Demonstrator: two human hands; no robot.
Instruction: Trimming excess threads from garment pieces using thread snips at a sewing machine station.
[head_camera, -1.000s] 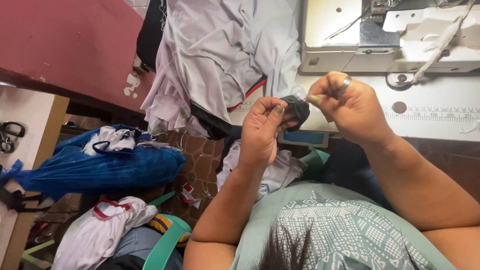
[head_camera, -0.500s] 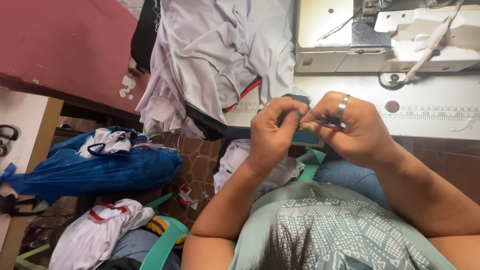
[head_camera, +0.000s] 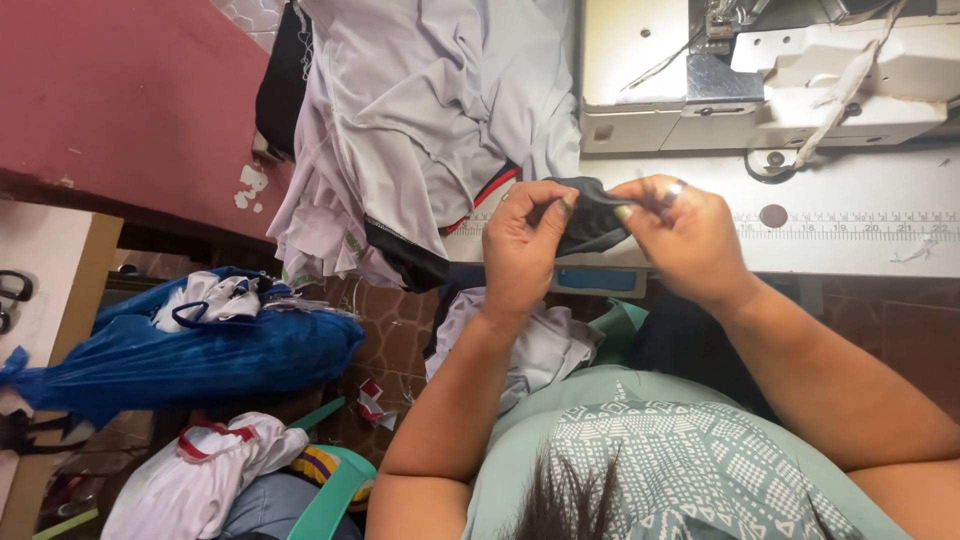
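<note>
My left hand (head_camera: 530, 245) and my right hand (head_camera: 685, 235) both pinch a small piece of dark fabric (head_camera: 590, 218) held between them, just above the front edge of the white sewing table (head_camera: 860, 235). A ring shows on a finger of my right hand. The sewing machine (head_camera: 740, 70) stands behind the hands. A pile of pale lilac garments (head_camera: 410, 130) hangs over the table's left end, close to my left hand.
A blue plastic bag (head_camera: 190, 350) stuffed with white cloth lies on the floor at left. More white and red clothing (head_camera: 200, 475) sits below it. A red surface (head_camera: 120, 100) fills the upper left. White cloth (head_camera: 540, 345) rests on my lap.
Both hands have shifted slightly left and lower in view while still working the dark fabric. The camera has tilted a little, showing more of the sewing machine.
</note>
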